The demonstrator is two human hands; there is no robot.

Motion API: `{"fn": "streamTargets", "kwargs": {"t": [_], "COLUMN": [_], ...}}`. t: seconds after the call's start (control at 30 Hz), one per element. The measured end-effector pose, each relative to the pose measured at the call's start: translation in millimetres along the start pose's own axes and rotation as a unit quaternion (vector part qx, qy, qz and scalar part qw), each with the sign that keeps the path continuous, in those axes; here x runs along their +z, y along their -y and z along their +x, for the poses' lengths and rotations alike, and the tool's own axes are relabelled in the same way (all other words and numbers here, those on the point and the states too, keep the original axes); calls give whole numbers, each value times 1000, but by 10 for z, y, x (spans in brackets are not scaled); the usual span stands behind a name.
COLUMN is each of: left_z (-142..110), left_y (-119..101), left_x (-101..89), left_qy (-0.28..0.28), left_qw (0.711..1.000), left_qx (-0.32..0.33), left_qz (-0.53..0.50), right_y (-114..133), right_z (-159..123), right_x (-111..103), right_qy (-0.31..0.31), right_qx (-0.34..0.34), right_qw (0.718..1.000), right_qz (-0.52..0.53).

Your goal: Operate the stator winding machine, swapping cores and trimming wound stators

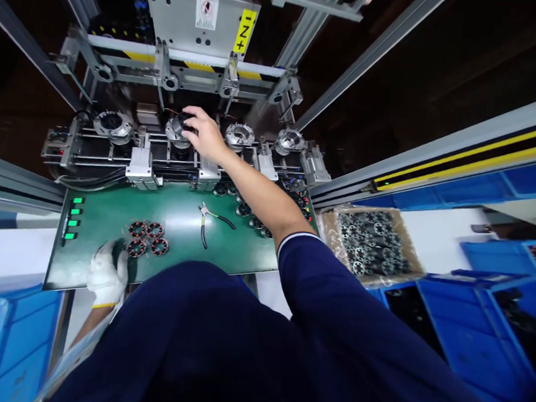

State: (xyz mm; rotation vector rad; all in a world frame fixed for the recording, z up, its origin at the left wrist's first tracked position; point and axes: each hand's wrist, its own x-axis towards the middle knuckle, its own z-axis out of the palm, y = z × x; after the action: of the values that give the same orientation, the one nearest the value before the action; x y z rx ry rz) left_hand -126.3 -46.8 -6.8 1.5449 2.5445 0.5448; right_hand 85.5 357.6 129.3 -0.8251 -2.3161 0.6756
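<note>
My bare right hand [204, 134] reaches over the second round fixture [176, 134] from the left. Its thumb and fingers are closed around a dark cylindrical part [180, 122] seated at the fixture's top; the palm hides some of it. In a white glove, my left hand [108, 271] rests at the front left edge of the green work surface [108, 206], thumb apart from the fingers, with nothing visible in it. Just right of it lie several ring-shaped motor stators [145, 238] with red-orange and dark segments.
Diagonal cutters [210, 218] lie mid-surface. More round parts [245, 209] sit under my right forearm. Other fixtures [240, 136] line the machine, below a metal plate [197, 16]. A cardboard box [372, 241] of metal cores and blue bins [469, 312] stand right; another blue bin [16, 341] stands left.
</note>
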Motion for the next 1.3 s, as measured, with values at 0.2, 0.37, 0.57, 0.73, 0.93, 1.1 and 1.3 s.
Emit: {"fn": "streamTargets", "kwargs": {"t": [0.2, 0.37, 0.57, 0.73, 0.93, 1.1, 1.3], "left_z": [-14, 3, 14, 6, 10, 2, 29], "left_y": [5, 13, -5, -13, -22, -11, 14], "left_x": [21, 13, -8, 1, 8, 15, 18], "left_qy": [-2, 10, 8, -1, -11, -12, -20], "left_qw": [1000, 1000, 1000, 1000, 1000, 1000, 1000], "left_qx": [-8, -8, 1, 5, 8, 2, 2], "left_qz": [-9, -7, -3, -4, -5, -8, 2], "right_y": [-229, -306, -235, -196, -151, -123, 47], "right_z": [281, 290, 443, 561, 480, 151, 88], "right_x": [109, 65, 79, 69, 88, 108, 93], "right_qy": [86, 109, 155, 178, 197, 172, 159], "right_qx": [-25, -26, -33, -45, -11, -3, 16], "right_qw": [990, 982, 958, 944, 951, 962, 960], "right_qz": [-108, -153, -238, -274, -237, -212, -229]}}
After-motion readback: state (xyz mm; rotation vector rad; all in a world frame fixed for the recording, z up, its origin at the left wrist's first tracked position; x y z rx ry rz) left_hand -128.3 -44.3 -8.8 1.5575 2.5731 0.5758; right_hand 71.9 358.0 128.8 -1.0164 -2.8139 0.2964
